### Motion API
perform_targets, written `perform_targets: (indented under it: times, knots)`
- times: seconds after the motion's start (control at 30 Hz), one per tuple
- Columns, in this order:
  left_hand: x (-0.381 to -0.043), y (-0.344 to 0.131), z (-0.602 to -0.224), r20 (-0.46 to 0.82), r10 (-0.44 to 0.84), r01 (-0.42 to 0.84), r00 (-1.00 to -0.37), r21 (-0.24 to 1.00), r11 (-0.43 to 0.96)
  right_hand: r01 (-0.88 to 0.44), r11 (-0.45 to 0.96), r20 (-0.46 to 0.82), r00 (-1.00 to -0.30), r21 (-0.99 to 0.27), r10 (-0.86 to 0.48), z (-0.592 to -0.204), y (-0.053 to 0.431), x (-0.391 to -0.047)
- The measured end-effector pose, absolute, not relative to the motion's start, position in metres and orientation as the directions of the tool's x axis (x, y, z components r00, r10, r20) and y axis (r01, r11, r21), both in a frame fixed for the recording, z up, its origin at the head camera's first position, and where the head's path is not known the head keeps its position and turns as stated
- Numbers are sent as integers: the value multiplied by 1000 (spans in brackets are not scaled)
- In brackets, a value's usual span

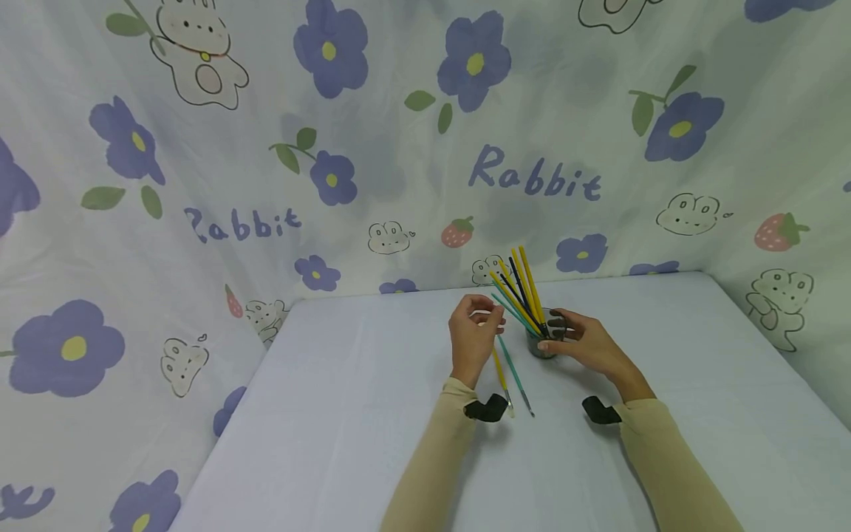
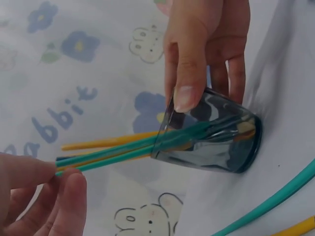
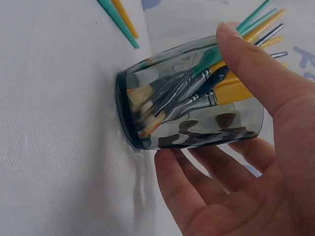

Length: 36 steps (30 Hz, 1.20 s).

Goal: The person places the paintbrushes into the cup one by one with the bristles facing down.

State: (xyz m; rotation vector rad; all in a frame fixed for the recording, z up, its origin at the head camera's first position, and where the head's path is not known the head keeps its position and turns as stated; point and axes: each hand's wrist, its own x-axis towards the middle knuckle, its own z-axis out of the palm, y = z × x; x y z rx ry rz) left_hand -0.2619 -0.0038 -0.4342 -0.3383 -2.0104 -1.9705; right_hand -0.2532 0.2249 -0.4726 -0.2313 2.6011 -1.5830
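Observation:
A smoky, see-through cup (image 1: 540,349) stands on the table, tilted slightly in the wrist views. My right hand (image 1: 592,343) grips it, thumb near the rim and fingers around the far side. Several paintbrushes (image 1: 527,284) with yellow, green and dark handles lean in the cup, bristles (image 3: 141,97) down. My left hand (image 1: 473,332) is left of the cup; in the left wrist view its thumb and forefinger pinch the end of a green paintbrush (image 2: 110,149) whose other end is inside the cup.
On the white table (image 1: 359,384), a loose green paintbrush (image 1: 517,377) and a yellow one (image 1: 500,369) lie between my forearms, bristle ends towards me. Behind the table hangs a patterned cloth (image 1: 399,162) with flowers and rabbits.

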Motion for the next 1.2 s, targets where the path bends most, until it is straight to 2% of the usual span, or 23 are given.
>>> perform_targets:
  times: [0.5,0.7,0.93,1.2]
  knots:
    - [-273,-43,-438,260,-96,245,-961,959,142,-76,441,-9,-982,-894,-188,-480,224,-253]
    - [-276,-55,-449,155,-108,124,-982,961,249,-71,446,-17,-981,-892,-192,-478,223,-255]
    - [-275,-53,-463,-3,-34,-17,-999,912,410,-70,445,-17,-982,-893,-188,-478,225,-255]
    - [-275,-37,-467,-93,-28,-92,-995,809,580,-65,456,-17,-985,-887,-173,-477,227,-256]
